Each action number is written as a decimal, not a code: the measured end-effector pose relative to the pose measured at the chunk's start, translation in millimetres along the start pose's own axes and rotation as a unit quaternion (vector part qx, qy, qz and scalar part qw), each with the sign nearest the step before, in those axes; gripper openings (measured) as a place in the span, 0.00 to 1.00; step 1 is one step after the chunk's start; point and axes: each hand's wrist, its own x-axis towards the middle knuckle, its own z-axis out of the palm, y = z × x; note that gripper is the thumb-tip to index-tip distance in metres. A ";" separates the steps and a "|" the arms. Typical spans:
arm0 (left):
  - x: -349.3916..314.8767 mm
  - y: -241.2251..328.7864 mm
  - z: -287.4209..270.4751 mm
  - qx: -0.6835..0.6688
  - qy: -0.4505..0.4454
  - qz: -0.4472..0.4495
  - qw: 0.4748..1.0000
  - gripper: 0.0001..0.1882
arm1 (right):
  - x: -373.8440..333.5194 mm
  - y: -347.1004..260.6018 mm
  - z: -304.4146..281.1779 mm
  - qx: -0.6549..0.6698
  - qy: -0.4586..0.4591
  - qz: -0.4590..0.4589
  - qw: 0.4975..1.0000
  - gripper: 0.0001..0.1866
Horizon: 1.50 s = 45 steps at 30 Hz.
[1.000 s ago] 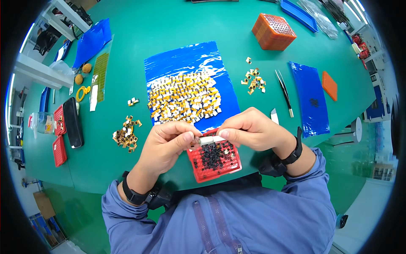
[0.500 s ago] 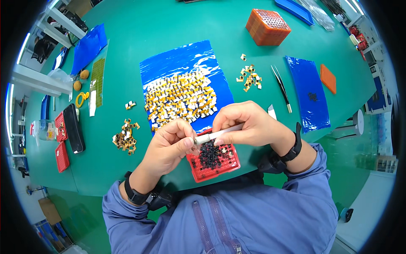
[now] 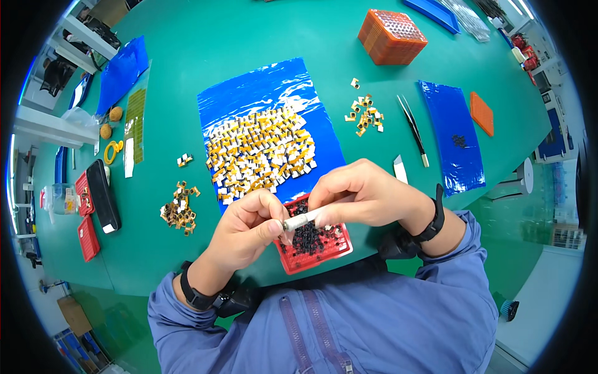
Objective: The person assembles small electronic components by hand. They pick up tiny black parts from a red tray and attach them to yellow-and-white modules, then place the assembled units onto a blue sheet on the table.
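My left hand [image 3: 250,227] and my right hand [image 3: 355,198] meet above a red tray [image 3: 317,265] of small black parts [image 3: 305,240]. Between them runs a slim whitish rod-like piece [image 3: 295,222]. Its thicker left end sits in the pinch of my left thumb and fingers. My right fingers close round its narrower white end, hiding much of it. Whether it is one piece or two joined ones I cannot tell. Just beyond my hands, many small gold-and-white folded parts [image 3: 261,149] cover a blue sheet [image 3: 249,87].
Loose gold parts lie in piles on the left [image 3: 179,209] and right [image 3: 365,115]. Tweezers [image 3: 413,131], a white-bladed strip [image 3: 399,168] and a blue sheet [image 3: 453,162] with black bits lie rightward. Stacked orange trays [image 3: 391,40] stand at the back; a black case [image 3: 103,196] lies left.
My right hand has shifted slightly left and down toward the left one, and less of the piece's white end shows between them. The view has moved a little.
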 end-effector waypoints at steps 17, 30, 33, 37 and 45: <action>-5.0 2.7 2.0 0.012 0.005 -0.032 0.999 0.05 | -3.9 -4.9 -5.6 -0.008 -0.033 0.027 0.999 0.06; -5.2 5.7 4.9 0.037 0.001 -0.045 0.998 0.05 | -3.0 -9.0 -8.4 -0.022 -0.041 0.037 0.998 0.05; -4.3 4.9 3.2 0.042 -0.004 -0.038 0.998 0.05 | -3.3 -8.7 -7.6 -0.025 -0.043 0.037 0.998 0.05; -5.4 4.5 4.0 0.042 -0.005 -0.039 0.998 0.05 | -0.5 -10.6 -10.8 -0.085 -0.057 0.008 0.995 0.05; -5.7 5.1 6.6 0.051 -0.005 -0.044 0.998 0.05 | -2.8 -8.2 -9.2 -0.027 -0.053 0.030 0.998 0.06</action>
